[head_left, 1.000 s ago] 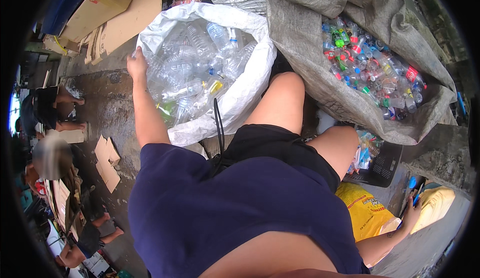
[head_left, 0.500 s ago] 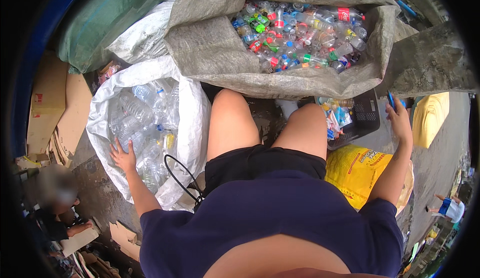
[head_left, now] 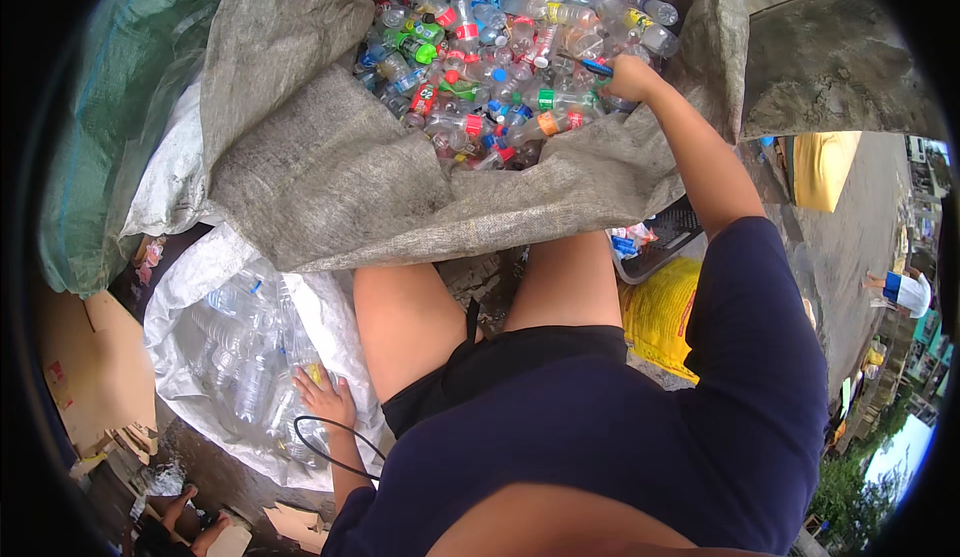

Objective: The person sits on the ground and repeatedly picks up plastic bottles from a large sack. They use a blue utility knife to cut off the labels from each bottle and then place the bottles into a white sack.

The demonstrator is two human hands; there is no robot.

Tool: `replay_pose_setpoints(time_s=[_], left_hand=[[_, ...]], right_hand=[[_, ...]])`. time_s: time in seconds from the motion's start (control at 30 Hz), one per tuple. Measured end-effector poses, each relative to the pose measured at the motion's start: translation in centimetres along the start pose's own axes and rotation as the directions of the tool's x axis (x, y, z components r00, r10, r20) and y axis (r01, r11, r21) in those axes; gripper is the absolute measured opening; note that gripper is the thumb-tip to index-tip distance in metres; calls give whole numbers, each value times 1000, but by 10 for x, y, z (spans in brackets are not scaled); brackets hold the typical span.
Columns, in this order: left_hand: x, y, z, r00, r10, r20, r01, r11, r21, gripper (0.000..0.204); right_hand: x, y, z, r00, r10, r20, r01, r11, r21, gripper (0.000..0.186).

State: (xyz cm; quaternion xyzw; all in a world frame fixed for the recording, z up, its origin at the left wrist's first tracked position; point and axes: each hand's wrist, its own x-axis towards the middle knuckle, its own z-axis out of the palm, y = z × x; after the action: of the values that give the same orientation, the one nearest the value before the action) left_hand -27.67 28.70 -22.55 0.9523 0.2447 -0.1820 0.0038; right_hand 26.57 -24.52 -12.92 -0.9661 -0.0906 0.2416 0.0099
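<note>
My right hand point(head_left: 630, 78) is closed around a small blue-handled knife point(head_left: 597, 66), its thin dark blade pointing left. It is over the plastic bottles point(head_left: 490, 75) in the big grey woven sack point(head_left: 330, 172) in front of me. Many of those bottles have coloured caps and labels. On my left, my left hand point(head_left: 325, 397) has its fingers spread and grips nothing. It rests at the inner right side of a white sack point(head_left: 345, 342), by the clear bottles point(head_left: 250, 382) inside. I cannot tell whether its fingertips touch one.
A black crate point(head_left: 678, 227) and a yellow sack point(head_left: 660, 312) stand right of my legs. A black cord loop point(head_left: 300, 435) lies by my left wrist. Cardboard point(head_left: 95, 367) is stacked at left, near another person's legs point(head_left: 185, 517). A concrete slab point(head_left: 840, 62) is at far right.
My right hand has swung forward and left with the knife, from beside the crate to over the grey sack's bottles. My left hand has moved right within the white sack. My view has shifted.
</note>
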Motion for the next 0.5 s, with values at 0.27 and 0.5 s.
replay_pose_setpoints(time_s=[0.27,0.5], left_hand=[[10,-13,-43,997,-13,-71,7,996,-86,63],[47,-4,-48,980,-90,-176,72,992,-104,58]], right_hand=[[175,32,115,878,479,16,-443,799,407,47],[238,-23,153,705,705,-77,-513,582,631,63]])
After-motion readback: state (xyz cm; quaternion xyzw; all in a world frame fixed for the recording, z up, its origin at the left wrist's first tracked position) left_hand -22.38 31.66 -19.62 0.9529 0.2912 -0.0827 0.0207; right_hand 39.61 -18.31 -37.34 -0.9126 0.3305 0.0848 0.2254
